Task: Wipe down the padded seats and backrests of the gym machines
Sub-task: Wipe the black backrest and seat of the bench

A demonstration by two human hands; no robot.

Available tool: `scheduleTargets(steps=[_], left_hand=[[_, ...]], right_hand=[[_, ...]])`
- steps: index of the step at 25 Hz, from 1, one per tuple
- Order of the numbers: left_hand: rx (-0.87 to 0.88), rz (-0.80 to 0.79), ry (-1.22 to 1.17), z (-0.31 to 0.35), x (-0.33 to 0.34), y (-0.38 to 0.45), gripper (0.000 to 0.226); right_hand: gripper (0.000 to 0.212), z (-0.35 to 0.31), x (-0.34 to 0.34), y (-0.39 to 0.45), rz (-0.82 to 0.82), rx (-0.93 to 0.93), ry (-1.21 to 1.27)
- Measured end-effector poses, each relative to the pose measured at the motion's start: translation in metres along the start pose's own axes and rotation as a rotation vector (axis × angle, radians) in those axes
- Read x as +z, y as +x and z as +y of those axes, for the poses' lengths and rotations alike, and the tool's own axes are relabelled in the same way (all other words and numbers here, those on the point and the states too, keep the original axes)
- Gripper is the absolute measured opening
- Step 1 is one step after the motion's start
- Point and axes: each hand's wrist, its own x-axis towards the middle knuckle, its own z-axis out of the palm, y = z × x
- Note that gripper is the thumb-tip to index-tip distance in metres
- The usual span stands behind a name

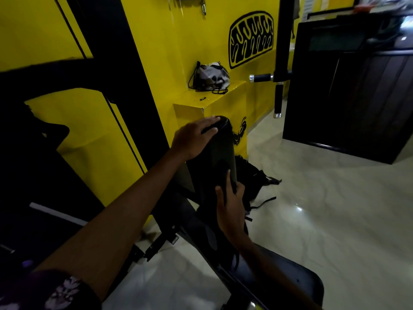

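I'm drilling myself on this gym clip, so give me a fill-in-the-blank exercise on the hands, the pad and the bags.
1. The left hand rests on the ___ end of the upright black backrest pad.
2. The right hand touches the pad's ___ part.
3. The patterned drawstring bag sits on a ___ ledge.
4. The black backpack lies on the ___ behind the pad.

Missing words: top; lower; yellow; floor

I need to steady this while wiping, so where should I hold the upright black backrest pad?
Grip the backrest pad at its rounded top edge, from the wall side, where the left hand rests. The narrow, upright pad leaves its lower face free.
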Motion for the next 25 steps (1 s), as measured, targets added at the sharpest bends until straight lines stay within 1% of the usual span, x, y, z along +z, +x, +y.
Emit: scheduleTargets(steps=[1,2,3,4,7,9,10,11,14,15,16,17,19,20,21,23,24,25], left_hand=[[0.0,0.009,0.003,0.0,0.0,0.001,0.037],[0.001,0.013,0.005,-0.001,-0.001,0.001,0.036],[0.004,0.012,0.003,-0.002,-0.001,0.002,0.036],[0.011,0.009,0.002,-0.003,-0.001,0.002,0.036],[0.016,0.006,-0.01,-0.005,-0.001,0.002,0.036],[0.006,0.014,-0.027,-0.006,-0.001,0.002,0.034],[0.003,0.021,-0.036,-0.006,-0.001,0.003,0.033],[0.003,0.027,-0.045,-0.006,-0.001,0.003,0.032],[0.014,0.009,-0.048,-0.007,-0.001,0.003,0.036],[0.019,0.001,-0.05,-0.007,0.0,0.002,0.038],[0.022,-0.001,-0.055,-0.008,-0.001,0.002,0.041],[0.019,0.001,-0.065,-0.008,-0.002,0.002,0.043],[0.019,0.009,-0.089,-0.008,-0.002,0.003,0.04],[0.02,0.015,-0.092,-0.008,-0.002,0.004,0.037],[0.023,0.023,-0.085,-0.007,-0.002,0.004,0.035],[0.041,0.036,-0.038,-0.006,-0.001,0.002,0.035],[0.053,0.041,-0.014,-0.007,0.0,0.001,0.035],[0.065,0.044,-0.004,-0.008,0.0,0.001,0.036]], right_hand=[[0.073,0.001,-0.003,0.013,0.019,0.046,0.009],[0.065,-0.001,-0.007,0.029,0.044,0.092,0.003],[0.058,-0.008,-0.012,0.045,0.069,0.104,-0.014],[0.056,-0.016,-0.017,0.057,0.09,0.074,-0.022],[0.061,-0.03,-0.016,0.051,0.104,-0.126,-0.069],[0.063,-0.022,-0.01,0.024,0.08,-0.311,-0.136],[0.063,-0.016,-0.01,0.022,0.071,-0.345,-0.149],[0.064,-0.016,-0.013,0.031,0.069,-0.331,-0.146],[0.068,-0.025,-0.023,0.074,0.128,-0.128,-0.093],[0.068,-0.03,-0.025,0.078,0.146,-0.108,-0.085],[0.066,-0.036,-0.024,0.074,0.157,-0.138,-0.084],[0.063,-0.04,-0.022,0.065,0.161,-0.208,-0.103],[0.06,-0.037,-0.02,0.053,0.144,-0.348,-0.148],[0.06,-0.035,-0.022,0.06,0.14,-0.353,-0.155],[0.06,-0.033,-0.026,0.073,0.147,-0.294,-0.146],[0.056,-0.029,-0.03,0.096,0.172,-0.089,-0.07],[0.055,-0.028,-0.028,0.098,0.166,-0.022,-0.037],[0.055,-0.031,-0.023,0.089,0.165,-0.013,-0.031]])
